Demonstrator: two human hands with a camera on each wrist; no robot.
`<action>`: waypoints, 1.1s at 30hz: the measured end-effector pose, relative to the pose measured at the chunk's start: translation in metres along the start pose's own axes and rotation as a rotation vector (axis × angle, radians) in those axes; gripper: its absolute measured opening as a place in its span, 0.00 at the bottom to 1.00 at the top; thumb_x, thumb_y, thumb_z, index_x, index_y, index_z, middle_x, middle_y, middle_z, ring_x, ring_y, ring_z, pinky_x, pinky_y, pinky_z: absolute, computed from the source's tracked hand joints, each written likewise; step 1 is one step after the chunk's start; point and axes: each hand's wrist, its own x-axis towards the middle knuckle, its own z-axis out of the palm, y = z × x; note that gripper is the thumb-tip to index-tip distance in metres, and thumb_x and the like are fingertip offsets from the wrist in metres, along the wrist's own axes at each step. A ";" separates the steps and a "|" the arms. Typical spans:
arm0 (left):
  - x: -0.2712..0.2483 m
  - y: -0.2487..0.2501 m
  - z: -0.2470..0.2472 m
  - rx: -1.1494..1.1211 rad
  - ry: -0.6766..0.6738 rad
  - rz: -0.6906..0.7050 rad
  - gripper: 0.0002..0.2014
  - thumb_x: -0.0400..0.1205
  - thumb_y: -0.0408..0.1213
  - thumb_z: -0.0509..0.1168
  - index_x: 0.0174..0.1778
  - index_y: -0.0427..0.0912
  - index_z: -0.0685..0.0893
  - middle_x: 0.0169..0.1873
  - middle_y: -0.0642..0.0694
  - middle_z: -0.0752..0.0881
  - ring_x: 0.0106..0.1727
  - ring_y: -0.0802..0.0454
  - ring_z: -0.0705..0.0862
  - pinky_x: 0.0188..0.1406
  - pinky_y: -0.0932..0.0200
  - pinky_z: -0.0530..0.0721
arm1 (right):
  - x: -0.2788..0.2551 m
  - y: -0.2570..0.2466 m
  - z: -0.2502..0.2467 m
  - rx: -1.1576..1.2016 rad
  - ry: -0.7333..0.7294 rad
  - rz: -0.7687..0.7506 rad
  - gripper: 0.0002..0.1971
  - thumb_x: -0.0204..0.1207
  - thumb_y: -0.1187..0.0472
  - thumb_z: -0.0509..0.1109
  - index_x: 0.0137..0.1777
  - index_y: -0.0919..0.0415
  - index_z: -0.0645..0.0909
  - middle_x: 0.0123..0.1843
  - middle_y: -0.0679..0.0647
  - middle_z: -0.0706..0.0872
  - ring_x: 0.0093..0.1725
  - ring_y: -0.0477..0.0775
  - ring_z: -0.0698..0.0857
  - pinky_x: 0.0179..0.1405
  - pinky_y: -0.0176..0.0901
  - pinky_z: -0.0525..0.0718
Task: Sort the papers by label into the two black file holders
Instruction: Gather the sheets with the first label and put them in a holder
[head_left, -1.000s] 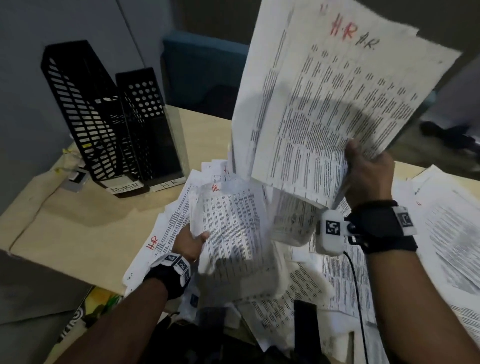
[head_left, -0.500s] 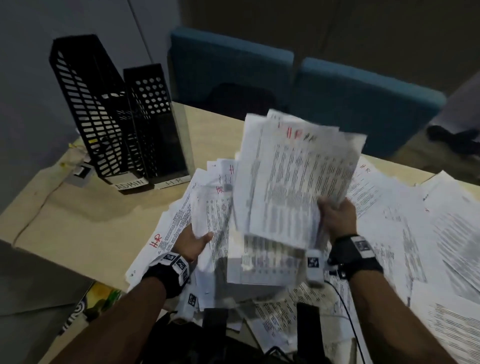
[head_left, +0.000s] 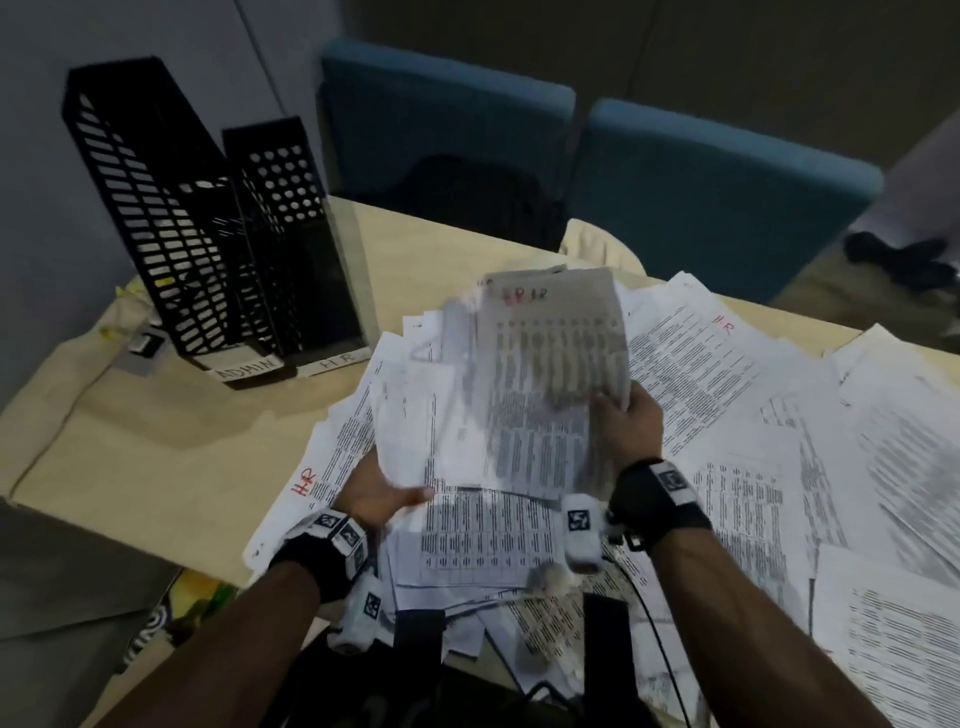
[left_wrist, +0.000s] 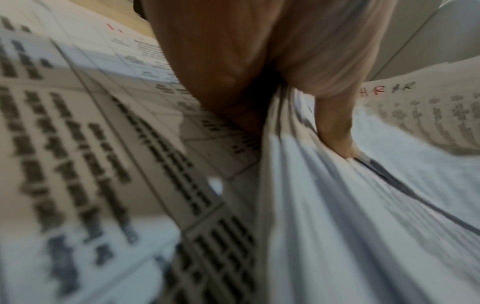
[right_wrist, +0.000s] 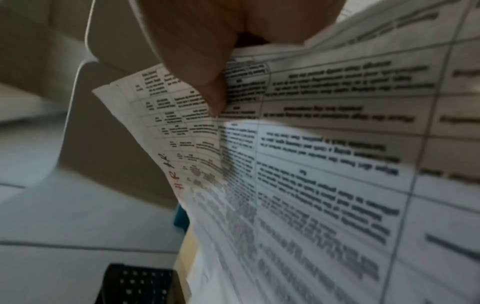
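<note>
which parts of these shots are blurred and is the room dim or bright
Head view: the room is dim, and the sheaf of papers gripped by the right hand is motion-smeared, while the black file holders stay sharp. Left wrist view: print close to the lens is heavily blurred around the left hand. Right wrist view: text near the thumb is crisp; the lower page smears.

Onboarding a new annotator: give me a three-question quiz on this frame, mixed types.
1. True or false: the right hand holds a sheaf of papers above the pile.
2. Which file holder stands nearer the papers: A) ADMIN holder B) HR holder?
3. Fill in: the held top sheet is marked ___ in red.

Key: 1 true; 2 B; 3 HR
</note>
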 end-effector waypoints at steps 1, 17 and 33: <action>0.000 0.001 0.001 0.004 -0.004 0.006 0.42 0.64 0.35 0.83 0.74 0.44 0.71 0.61 0.51 0.82 0.64 0.51 0.77 0.66 0.53 0.71 | 0.005 0.000 -0.008 0.003 0.018 -0.014 0.04 0.77 0.62 0.69 0.49 0.61 0.83 0.41 0.56 0.87 0.40 0.55 0.84 0.44 0.50 0.84; 0.006 -0.007 0.006 -0.034 0.026 0.165 0.39 0.70 0.67 0.65 0.76 0.54 0.70 0.71 0.53 0.78 0.71 0.51 0.76 0.74 0.43 0.71 | -0.046 0.050 0.021 -0.308 -0.285 -0.029 0.21 0.78 0.71 0.64 0.69 0.61 0.67 0.46 0.56 0.83 0.32 0.53 0.81 0.27 0.39 0.75; 0.005 -0.022 0.011 -0.080 0.080 0.140 0.27 0.86 0.44 0.58 0.82 0.46 0.60 0.78 0.49 0.69 0.78 0.50 0.67 0.74 0.54 0.64 | -0.034 0.040 0.031 -0.287 -0.314 -0.043 0.28 0.83 0.50 0.62 0.79 0.61 0.62 0.77 0.61 0.72 0.73 0.60 0.74 0.71 0.48 0.74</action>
